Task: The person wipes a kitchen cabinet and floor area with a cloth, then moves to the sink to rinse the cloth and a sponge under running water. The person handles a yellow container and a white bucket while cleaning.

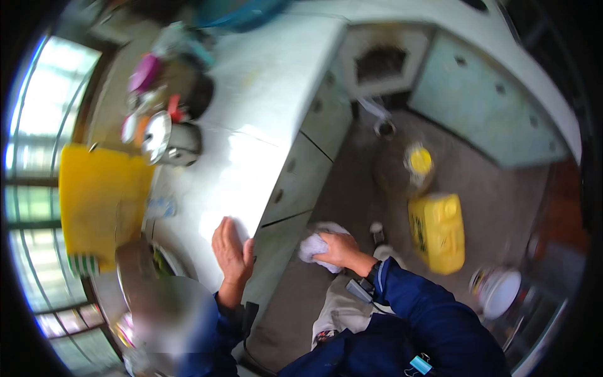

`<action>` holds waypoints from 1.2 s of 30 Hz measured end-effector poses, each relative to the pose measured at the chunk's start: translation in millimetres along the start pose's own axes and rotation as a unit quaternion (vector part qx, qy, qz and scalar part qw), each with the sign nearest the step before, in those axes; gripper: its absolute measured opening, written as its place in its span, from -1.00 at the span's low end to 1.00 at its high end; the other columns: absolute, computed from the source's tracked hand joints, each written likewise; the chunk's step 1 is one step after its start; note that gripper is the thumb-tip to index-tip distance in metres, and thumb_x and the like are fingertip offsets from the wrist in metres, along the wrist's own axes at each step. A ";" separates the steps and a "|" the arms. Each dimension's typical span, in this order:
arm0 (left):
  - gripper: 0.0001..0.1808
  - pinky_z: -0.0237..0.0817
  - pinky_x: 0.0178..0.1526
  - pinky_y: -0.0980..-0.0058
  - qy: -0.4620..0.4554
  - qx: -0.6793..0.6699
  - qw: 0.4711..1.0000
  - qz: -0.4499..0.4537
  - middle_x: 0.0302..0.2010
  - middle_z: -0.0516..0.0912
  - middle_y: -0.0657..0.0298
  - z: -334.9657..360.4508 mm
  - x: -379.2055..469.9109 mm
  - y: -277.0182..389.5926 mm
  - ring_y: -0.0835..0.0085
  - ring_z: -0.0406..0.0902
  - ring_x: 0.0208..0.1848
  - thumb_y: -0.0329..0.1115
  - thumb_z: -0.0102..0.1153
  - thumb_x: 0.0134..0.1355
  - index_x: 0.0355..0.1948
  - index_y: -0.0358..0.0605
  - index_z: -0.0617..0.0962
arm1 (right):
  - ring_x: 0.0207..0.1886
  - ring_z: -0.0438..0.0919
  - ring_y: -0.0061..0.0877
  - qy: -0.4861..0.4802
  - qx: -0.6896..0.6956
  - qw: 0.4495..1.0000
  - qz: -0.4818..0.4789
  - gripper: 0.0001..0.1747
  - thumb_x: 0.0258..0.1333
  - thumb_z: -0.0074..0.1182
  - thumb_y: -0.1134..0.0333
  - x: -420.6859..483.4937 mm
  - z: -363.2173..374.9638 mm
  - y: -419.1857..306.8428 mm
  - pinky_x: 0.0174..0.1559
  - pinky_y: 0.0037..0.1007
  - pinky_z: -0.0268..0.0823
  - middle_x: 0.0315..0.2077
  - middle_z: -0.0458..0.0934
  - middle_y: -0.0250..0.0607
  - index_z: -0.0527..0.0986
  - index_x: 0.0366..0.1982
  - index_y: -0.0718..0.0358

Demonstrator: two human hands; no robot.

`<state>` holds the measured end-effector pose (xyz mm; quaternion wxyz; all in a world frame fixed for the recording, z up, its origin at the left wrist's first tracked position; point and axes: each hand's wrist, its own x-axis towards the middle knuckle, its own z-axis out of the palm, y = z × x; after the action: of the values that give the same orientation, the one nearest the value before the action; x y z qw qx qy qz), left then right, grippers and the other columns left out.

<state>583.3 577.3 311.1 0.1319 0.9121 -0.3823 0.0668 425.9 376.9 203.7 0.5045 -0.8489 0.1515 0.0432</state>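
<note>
My left hand [232, 253] is over the front edge of the white countertop [256, 110]. Its fingers point away from me, the thumb stands apart, and I see nothing in its grasp. Whether the palm presses on the surface I cannot tell. My right hand [341, 249] grips a bunched, pale lavender cloth [313, 248] in the air beside the pale green cabinet doors [294, 172]. Part of the cloth is hidden under the fingers.
A lidded metal pot [181, 143] and a yellow board [106, 198] stand along the window side. On the floor are a yellow jerrycan [438, 233], a jar with a yellow lid [419, 160] and a white bucket [501, 292]. A blue basin [240, 16] sits at the counter's far end.
</note>
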 end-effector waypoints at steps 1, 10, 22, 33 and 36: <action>-0.39 -0.06 0.26 0.16 -0.025 0.000 1.000 -0.003 0.17 0.30 -0.13 9.7 2.9 6.9 -0.02 0.18 0.23 -0.15 -0.02 0.19 0.18 -0.34 0.27 | -0.28 0.55 -0.15 0.023 0.014 0.998 0.049 -0.49 -0.31 0.28 0.03 -21.9 28.8 38.3 -0.25 -0.20 0.39 -0.39 0.56 -0.05 0.46 -0.34 0.22; -0.35 -0.16 0.32 0.22 -0.072 0.093 0.993 0.015 0.26 0.19 -0.07 -3.2 -3.9 -3.9 0.09 0.09 0.31 0.00 -0.32 0.34 0.25 -0.35 0.18 | -0.06 0.44 -0.06 0.357 0.375 0.850 -0.098 -0.32 -0.09 0.24 0.36 25.9 117.8 -5.6 -0.06 -0.21 0.32 -0.08 0.40 0.06 0.25 0.10 0.32; -0.35 -0.17 0.33 0.20 -0.074 0.085 0.993 0.019 0.26 0.17 -0.07 3.1 -5.7 -7.8 0.09 0.07 0.33 0.01 -0.36 0.35 0.24 -0.35 0.18 | -0.20 0.41 -0.04 0.572 0.373 0.718 -0.137 -0.36 -0.27 0.16 0.50 208.7 17.1 -15.9 -0.21 -0.16 0.32 -0.26 0.35 -0.02 0.32 0.01 0.22; -0.34 -0.13 0.31 0.17 -0.065 0.083 0.994 0.022 0.25 0.18 -0.11 3.0 -4.2 -8.2 0.05 0.09 0.31 0.02 -0.35 0.36 0.23 -0.38 0.19 | -0.07 0.47 -0.13 0.279 0.456 0.845 -0.002 -0.41 -0.07 0.21 0.29 101.1 160.6 2.6 -0.09 -0.27 0.34 -0.12 0.47 0.00 0.33 0.04 0.24; -0.43 -0.11 0.31 0.17 -0.063 0.128 0.989 0.042 0.25 0.20 -0.10 -0.1 -7.5 1.7 0.04 0.10 0.30 -0.11 -0.23 0.35 0.21 -0.38 0.21 | -0.11 0.53 -0.33 0.199 0.611 0.753 0.141 -0.56 0.05 0.14 0.30 55.0 203.4 33.5 -0.09 -0.39 0.35 -0.16 0.54 -0.10 0.40 -0.03 0.30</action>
<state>576.8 581.3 309.8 -0.0130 0.9072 -0.4158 0.0629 484.3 527.1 63.9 0.8622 -0.3188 0.3606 -0.1580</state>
